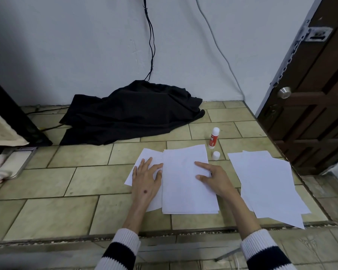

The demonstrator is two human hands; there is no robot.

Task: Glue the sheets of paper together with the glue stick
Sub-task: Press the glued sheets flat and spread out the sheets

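A stack of white sheets (185, 184) lies on the tiled surface in front of me, overlapping a sheet (144, 155) that sticks out to its left. My left hand (146, 178) lies flat with fingers spread on that left sheet, at the stack's left edge. My right hand (211, 177) presses on the stack's right side with index finger and thumb extended. The red and white glue stick (214, 137) stands upright just beyond the stack, uncapped. Its white cap (216, 155) stands beside it, nearer to me.
A second loose pile of white paper (265, 182) lies to the right, near the surface's right edge. A black cloth (133, 112) is heaped against the back wall. A dark wooden door (318, 90) stands at right. A phone-like slab (18, 160) lies far left.
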